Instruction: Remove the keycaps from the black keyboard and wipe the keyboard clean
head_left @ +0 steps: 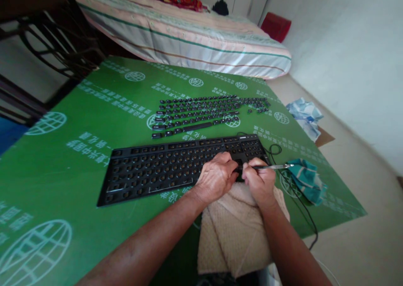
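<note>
A black keyboard, its keycaps off and its sockets bare, lies at a slant on the green table. At its right-hand end, my left hand rests with the fingers curled in; what they grip, if anything, is hidden. Beside it my right hand is closed around a slim pen-like tool, dark with a silvery part, whose shaft points to the right. The tool's exact kind is unclear. Several black keycaps stand in keyboard-like rows beyond the keyboard. Under my wrists is a beige cloth.
A teal checked cloth lies on the right of the green table. The keyboard's black cable runs past it over the edge. A bed stands behind, a white wall at right.
</note>
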### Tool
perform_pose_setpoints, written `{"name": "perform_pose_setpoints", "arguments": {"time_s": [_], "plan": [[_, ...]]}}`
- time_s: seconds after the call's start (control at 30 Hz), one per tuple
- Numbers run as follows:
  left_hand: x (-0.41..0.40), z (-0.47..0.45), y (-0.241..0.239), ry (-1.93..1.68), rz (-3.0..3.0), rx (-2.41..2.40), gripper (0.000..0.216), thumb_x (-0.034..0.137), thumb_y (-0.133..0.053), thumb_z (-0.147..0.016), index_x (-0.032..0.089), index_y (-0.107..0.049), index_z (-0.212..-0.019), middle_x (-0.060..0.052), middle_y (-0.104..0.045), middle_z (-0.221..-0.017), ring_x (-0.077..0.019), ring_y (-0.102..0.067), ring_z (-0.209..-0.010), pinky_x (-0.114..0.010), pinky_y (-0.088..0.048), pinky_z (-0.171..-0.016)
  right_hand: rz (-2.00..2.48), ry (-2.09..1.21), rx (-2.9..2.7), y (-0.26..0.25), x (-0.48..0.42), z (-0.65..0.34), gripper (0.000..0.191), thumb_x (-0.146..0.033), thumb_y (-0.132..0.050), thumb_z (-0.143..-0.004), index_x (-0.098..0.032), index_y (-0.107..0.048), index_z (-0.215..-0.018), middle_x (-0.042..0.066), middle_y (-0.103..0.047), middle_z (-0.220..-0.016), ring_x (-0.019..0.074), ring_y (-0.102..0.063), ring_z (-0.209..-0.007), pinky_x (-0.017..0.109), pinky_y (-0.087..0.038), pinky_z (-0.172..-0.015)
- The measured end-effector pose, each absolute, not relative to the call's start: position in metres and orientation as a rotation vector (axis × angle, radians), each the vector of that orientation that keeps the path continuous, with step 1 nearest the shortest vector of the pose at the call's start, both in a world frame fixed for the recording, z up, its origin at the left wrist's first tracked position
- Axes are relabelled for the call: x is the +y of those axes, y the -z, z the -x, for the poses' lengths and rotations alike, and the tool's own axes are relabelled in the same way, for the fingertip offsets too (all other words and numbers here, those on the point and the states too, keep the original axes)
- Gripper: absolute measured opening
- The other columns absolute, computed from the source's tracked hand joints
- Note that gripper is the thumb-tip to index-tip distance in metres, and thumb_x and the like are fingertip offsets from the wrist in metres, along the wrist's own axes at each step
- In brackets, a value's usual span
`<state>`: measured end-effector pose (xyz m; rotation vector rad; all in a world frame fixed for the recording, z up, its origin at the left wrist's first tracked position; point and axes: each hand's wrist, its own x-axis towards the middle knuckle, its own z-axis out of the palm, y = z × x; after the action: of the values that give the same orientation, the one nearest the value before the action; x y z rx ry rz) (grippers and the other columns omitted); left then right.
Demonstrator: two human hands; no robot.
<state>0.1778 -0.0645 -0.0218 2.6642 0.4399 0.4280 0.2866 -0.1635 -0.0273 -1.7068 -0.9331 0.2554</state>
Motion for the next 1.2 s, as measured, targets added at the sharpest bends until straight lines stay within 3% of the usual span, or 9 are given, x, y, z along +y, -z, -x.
{"name": "perform_pose_setpoints", "arguments": {"time_s": [0.33,1.03,1.2], "plan": [[-0.063,-0.178,0.022,-0.437,-2.529,0.486,0.013,0.022,-0.065,-0.075,0.017,-0.064,-0.086,-0.004,-0.058,-0.090,-0.0195,-0.057,-0.087,-0.028,-0.048,-0.071,1.698,-0.341,-0.869,0.030,-0.168,-0.292,0.029,-0.024,-0.053,-0.077,-0.020,-0.048,-0.049,-0.006,-0.044,-0.041,0.0087,-0.040,-0.037,0.023,-0.031,-0.041],[-0.060,-0.177,0.022,-0.464,-2.485,0.424,0.008,0.022,-0.062,-0.075,0.020,-0.064,-0.083,-0.002,-0.058,-0.086,-0.0178,-0.057,-0.083,-0.026,-0.048,-0.072,1.737,-0.434,-0.960,0.020,-0.174,-0.296,0.042,-0.038,-0.046,-0.087,-0.019,-0.047,-0.049,-0.003,-0.045,-0.047,0.0098,-0.041,-0.044,0.024,-0.031,-0.045],[-0.060,-0.177,0.022,-0.491,-2.465,0.394,0.005,0.019,-0.060,-0.076,0.018,-0.064,-0.077,-0.002,-0.057,-0.083,-0.0180,-0.057,-0.080,-0.027,-0.048,-0.070,1.856,-0.470,-1.024,0.011,-0.172,-0.295,0.033,-0.032,-0.051,-0.082,-0.019,-0.050,-0.052,-0.004,-0.045,-0.045,0.0098,-0.043,-0.043,0.024,-0.032,-0.045]]}}
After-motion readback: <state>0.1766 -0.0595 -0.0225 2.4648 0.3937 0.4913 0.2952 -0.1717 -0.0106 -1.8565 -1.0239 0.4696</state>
